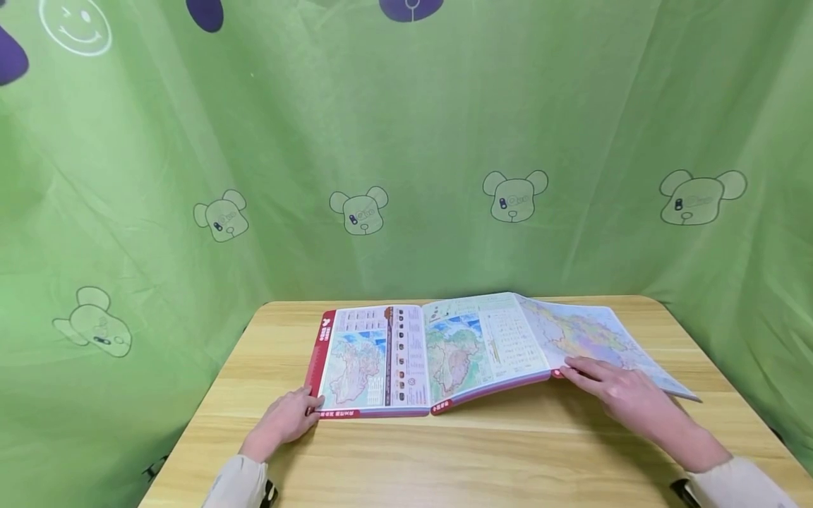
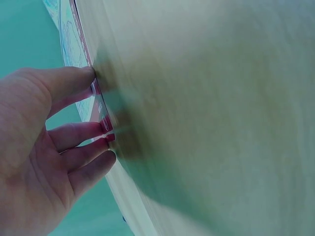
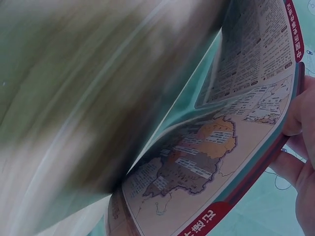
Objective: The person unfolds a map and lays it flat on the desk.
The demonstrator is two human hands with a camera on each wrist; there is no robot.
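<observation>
A large map atlas (image 1: 406, 353) lies open on a wooden table (image 1: 483, 451). My left hand (image 1: 312, 405) rests at the atlas's near left corner, its fairly straight fingers (image 2: 101, 129) touching the red border (image 2: 98, 98). My right hand (image 1: 574, 370) pinches the near edge of a wide map page (image 1: 591, 335), which is lifted off the table and arches up from the spine. In the right wrist view the fingers (image 3: 297, 112) curl over that page's red-edged border, and the printed map (image 3: 206, 147) faces the camera.
A green cloth backdrop (image 1: 406, 176) printed with bear heads closes in the table at the back and both sides. Bare tabletop (image 1: 444, 458) runs in front of the atlas. The table's rounded far corners sit close to the cloth.
</observation>
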